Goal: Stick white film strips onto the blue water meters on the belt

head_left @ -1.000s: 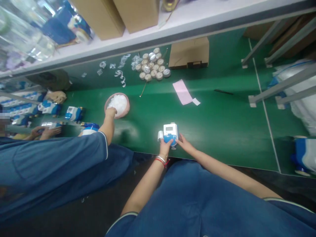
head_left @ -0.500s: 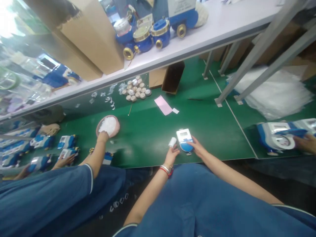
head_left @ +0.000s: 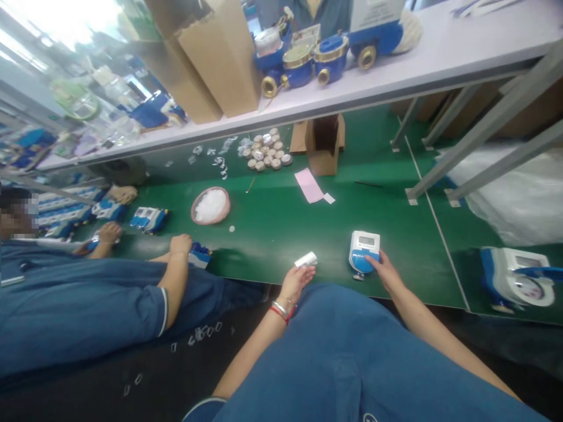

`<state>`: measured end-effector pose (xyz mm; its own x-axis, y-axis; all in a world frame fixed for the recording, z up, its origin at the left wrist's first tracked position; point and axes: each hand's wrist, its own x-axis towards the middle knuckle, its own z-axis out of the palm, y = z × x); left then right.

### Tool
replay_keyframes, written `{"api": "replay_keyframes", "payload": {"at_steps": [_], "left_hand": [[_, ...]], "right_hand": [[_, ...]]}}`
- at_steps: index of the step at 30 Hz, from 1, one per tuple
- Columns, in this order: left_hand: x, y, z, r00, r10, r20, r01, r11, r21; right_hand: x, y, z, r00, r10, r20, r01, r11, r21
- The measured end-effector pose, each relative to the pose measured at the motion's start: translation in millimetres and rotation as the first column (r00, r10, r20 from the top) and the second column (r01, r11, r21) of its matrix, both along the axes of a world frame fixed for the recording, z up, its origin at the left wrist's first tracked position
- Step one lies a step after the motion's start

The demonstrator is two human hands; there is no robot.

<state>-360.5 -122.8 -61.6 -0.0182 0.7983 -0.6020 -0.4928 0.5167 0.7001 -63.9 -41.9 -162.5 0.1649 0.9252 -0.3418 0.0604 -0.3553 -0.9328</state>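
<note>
My left hand is closed around a small white roll, which lies tilted across the fingers near the bench's front edge. To the right of it, a white and blue water meter with a small display faces up on the green bench. My right hand grips this meter from its right side, fingers on the blue lid. A gap of bare bench separates the roll from the meter.
A pink bowl of white pieces stands left of centre. Beyond are round parts, pink paper and an open cardboard box. A co-worker's hand is by a meter on the left. Another meter with raised lid sits at right.
The view has shifted. My hands are farther apart, the roll and the water meter with them. A co-worker's hand has left the bowl, and the hand at far right is out of view.
</note>
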Motion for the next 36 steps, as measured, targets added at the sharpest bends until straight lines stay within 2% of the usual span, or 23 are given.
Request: {"api": "replay_keyframes", "payload": {"at_steps": [5,9,12,15,19,25,31,36], "left_hand": [[-6,-14,9.3,0.993,0.116,0.008,-0.116,0.993,-0.014],[-6,-22,6.1,0.993,0.115,0.010,-0.114,0.993,-0.042],[-6,-24,3.7,0.994,0.106,0.006,-0.105,0.993,-0.055],[-5,-22,2.7,0.997,0.082,0.010,-0.082,0.994,-0.072],[-2,-13,1.0,0.999,0.044,0.002,-0.043,0.995,-0.086],[3,-1,2.3,1.000,-0.009,-0.010,0.008,0.993,-0.118],[7,6,3.5,0.999,-0.036,-0.029,0.031,0.984,-0.177],[7,10,-2.1,0.998,-0.046,-0.033,0.040,0.984,-0.175]], "right_hand": [[8,-5,-3.7,0.998,0.051,-0.036,-0.053,0.998,-0.034],[40,-5,-14.3,0.998,0.013,-0.063,-0.021,0.993,-0.114],[66,-5,-15.3,0.996,-0.053,0.070,0.057,0.997,-0.043],[79,-9,-10.1,0.964,-0.050,0.260,0.048,0.999,0.015],[69,-24,-7.6,0.925,-0.070,0.374,0.066,0.998,0.023],[40,-48,-11.3,0.847,-0.128,0.517,0.057,0.987,0.151],[28,-43,-13.0,0.830,-0.244,0.502,0.216,0.970,0.113],[30,-42,-13.8,0.861,-0.258,0.438,0.254,0.965,0.069]]}}
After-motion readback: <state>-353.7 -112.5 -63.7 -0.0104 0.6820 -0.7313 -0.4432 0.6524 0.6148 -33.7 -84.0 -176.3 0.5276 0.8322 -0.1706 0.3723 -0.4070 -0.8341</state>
